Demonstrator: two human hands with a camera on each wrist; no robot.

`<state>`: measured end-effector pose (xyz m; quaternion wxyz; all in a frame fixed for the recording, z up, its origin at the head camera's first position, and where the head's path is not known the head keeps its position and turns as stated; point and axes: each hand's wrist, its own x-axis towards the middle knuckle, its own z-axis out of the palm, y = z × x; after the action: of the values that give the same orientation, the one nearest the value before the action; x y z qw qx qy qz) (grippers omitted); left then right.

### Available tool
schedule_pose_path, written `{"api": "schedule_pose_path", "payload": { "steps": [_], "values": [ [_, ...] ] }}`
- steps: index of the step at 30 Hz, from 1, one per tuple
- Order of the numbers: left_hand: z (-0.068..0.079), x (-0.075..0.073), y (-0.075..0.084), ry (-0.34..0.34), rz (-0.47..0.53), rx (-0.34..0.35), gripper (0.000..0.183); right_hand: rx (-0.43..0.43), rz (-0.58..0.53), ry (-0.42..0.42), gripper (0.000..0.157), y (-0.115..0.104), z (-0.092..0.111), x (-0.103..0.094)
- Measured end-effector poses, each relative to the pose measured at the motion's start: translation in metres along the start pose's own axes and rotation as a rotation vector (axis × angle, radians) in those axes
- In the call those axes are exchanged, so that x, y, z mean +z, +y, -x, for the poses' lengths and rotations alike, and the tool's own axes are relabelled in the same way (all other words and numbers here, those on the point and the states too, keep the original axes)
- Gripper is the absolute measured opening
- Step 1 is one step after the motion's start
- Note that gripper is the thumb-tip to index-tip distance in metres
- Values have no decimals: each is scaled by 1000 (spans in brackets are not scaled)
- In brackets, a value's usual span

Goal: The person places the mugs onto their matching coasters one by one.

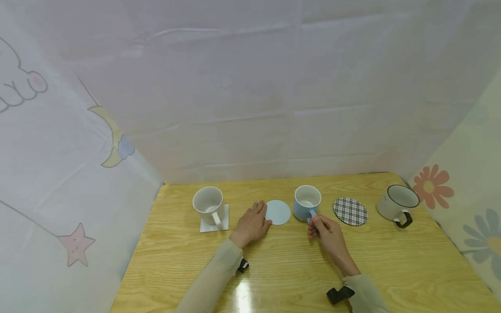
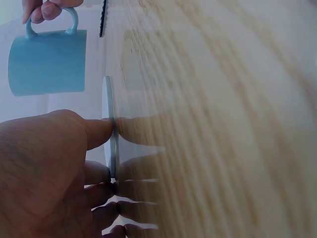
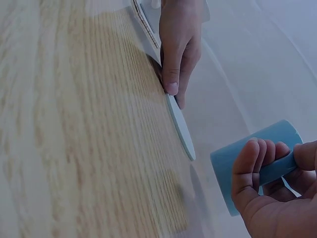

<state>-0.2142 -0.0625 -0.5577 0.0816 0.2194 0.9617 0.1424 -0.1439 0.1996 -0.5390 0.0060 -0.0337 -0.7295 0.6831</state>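
My right hand point(image 1: 328, 237) grips the handle of a light blue mug point(image 1: 300, 212) with a white inside. In the left wrist view the mug point(image 2: 47, 63) hangs upright, with a gap between its base and the tabletop. Just left of it lies a round pale blue coaster point(image 1: 278, 212). My left hand point(image 1: 252, 224) touches this coaster's left side, its fingers extended and the thumb at the near edge. The coaster point(image 3: 182, 129) lies flat, seen edge-on in the right wrist view.
A white mug point(image 1: 207, 204) stands on a square white coaster point(image 1: 207, 228) at the left. Toward the right are a round checked coaster point(image 1: 350, 211) and a white mug with black rim and handle point(image 1: 395, 203). A patterned cloth point(image 1: 254, 108) hangs behind the wooden table point(image 1: 289, 269).
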Motion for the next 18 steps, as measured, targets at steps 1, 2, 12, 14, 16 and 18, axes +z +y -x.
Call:
{"api": "schedule_pose_path", "payload": {
  "steps": [1,2,12,14,16,18],
  "values": [
    [0,0,0,3,0,0,68,-3,0,-3,44,0,0,0],
    [0,0,0,2,2,-2,68,-5,2,-4,44,-1,0,0],
    [1,-2,1,-5,-10,-2,68,-16,-28,-15,46,0,-1,3],
    [1,-3,2,-3,-18,-2,68,-22,-31,-18,46,1,-1,4],
    [1,-3,2,-3,-25,0,68,-27,-28,-21,46,1,-2,5],
    [1,-3,2,-3,-31,0,68,-32,-22,-22,46,0,-2,5]
  ]
}}
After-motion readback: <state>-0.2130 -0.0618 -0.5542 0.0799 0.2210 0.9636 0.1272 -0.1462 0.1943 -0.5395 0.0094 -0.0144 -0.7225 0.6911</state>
